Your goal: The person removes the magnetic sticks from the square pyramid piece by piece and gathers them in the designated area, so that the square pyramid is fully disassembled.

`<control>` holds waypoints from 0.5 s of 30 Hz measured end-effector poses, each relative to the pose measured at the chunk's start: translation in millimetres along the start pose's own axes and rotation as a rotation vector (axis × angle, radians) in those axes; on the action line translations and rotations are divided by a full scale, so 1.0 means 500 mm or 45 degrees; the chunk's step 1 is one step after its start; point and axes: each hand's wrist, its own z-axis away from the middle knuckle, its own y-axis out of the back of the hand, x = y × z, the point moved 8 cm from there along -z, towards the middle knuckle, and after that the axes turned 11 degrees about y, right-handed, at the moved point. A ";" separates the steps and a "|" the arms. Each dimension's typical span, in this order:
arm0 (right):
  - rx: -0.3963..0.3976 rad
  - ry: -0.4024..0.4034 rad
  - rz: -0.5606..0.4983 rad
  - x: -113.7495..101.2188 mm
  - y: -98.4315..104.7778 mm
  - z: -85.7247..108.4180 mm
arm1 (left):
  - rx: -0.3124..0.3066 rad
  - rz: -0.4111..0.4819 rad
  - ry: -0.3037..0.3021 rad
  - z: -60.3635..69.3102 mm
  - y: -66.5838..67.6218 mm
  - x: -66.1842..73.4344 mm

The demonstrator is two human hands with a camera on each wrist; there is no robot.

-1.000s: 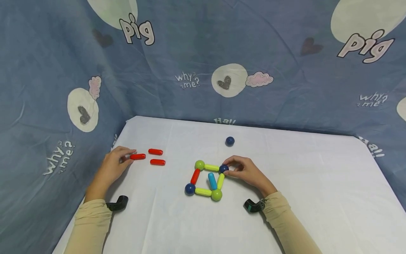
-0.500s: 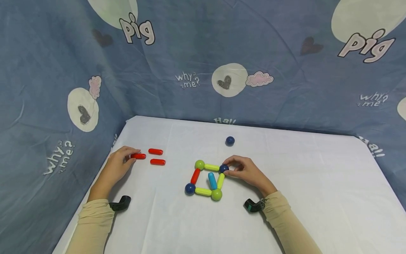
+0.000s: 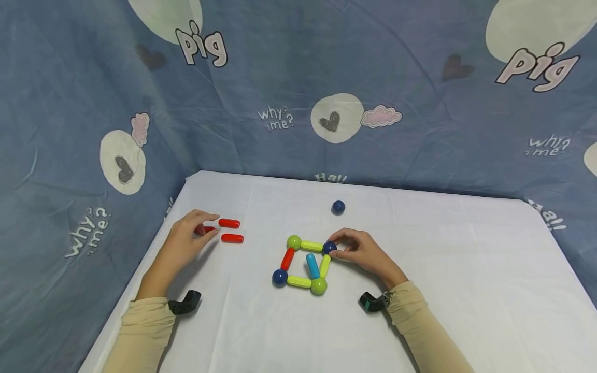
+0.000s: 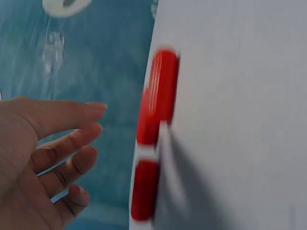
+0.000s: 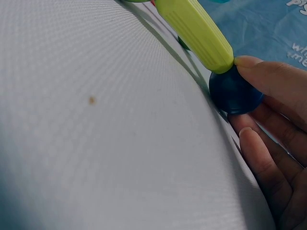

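My left hand [image 3: 185,242] hovers over the left of the table, thumb and fingers spread apart, with nothing between them. Below and beside it lie three loose red rods, one of them partly hidden by the fingers; the upper rod [image 3: 229,223] and lower rod [image 3: 232,238] show whole. In the right wrist view, my right hand [image 5: 276,124] pinches a dark blue ball [image 5: 232,93] joined to a yellow-green rod [image 5: 196,33]. That ball is one corner of a four-sided frame of rods and balls, with green balls [image 3: 294,242] at two corners and a red rod [image 3: 287,259] on its left side.
A blue rod [image 3: 313,266] leans inside the frame from its front green ball [image 3: 318,286]. Another dark blue ball [image 3: 338,207] lies alone behind the frame. White cloth [image 3: 443,248] covers the table; a printed blue curtain [image 3: 261,62] hangs behind and at the left.
My left hand has let go of the end of a red rod, spread its fingers and shifted right over the rods. The right hand has stayed on the blue ball.
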 end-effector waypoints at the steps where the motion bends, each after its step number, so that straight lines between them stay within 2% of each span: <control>1: 0.000 -0.003 0.000 0.000 0.000 0.000 | -0.009 0.010 -0.021 0.002 -0.006 0.013; 6: 0.000 -0.011 0.001 0.000 -0.001 -0.003 | -0.111 0.063 -0.117 0.017 -0.052 0.090; 12: 0.010 0.007 0.000 -0.001 -0.002 -0.003 | -0.319 0.057 -0.193 0.053 -0.130 0.196; 15: 0.016 0.014 0.012 0.000 -0.001 -0.001 | -0.414 0.037 -0.272 0.067 -0.169 0.253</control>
